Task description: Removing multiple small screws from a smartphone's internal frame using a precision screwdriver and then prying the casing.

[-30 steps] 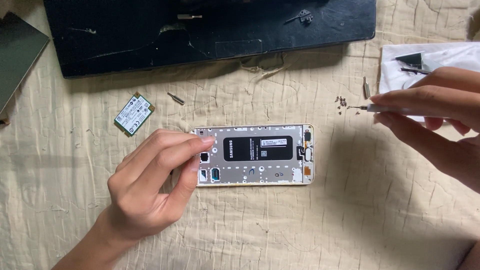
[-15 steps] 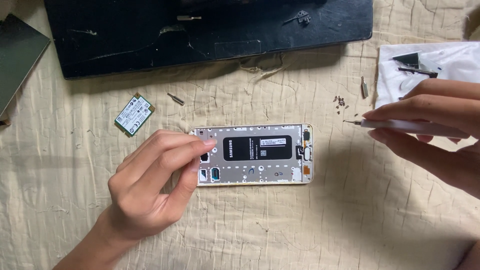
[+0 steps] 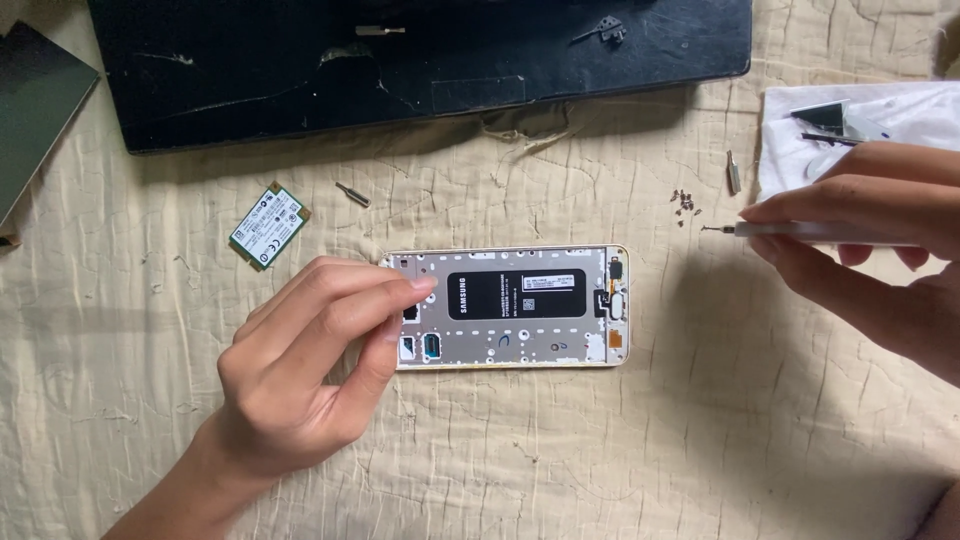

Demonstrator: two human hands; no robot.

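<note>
Opened phone (image 3: 505, 307) at centre of quilted cloth (image 3: 600, 440), long axis 9-to-3 o'clock. Left hand (image 3: 300, 370), nearer, fingertips pressed on its 9 o'clock end. Right hand (image 3: 880, 240) at 3 o'clock, apart, pinching slim screwdriver (image 3: 800, 230), tip toward phone.

Cream quilt, silver phone, black board

The opened phone (image 3: 510, 308) shows a silver-grey inner plate, gold edge and black battery; it lies on a cream quilted cloth (image 3: 600, 450). The small circuit card (image 3: 267, 226) is green with a white label, the large board (image 3: 420, 60) black, the cloth (image 3: 900, 110) at right white.
</note>
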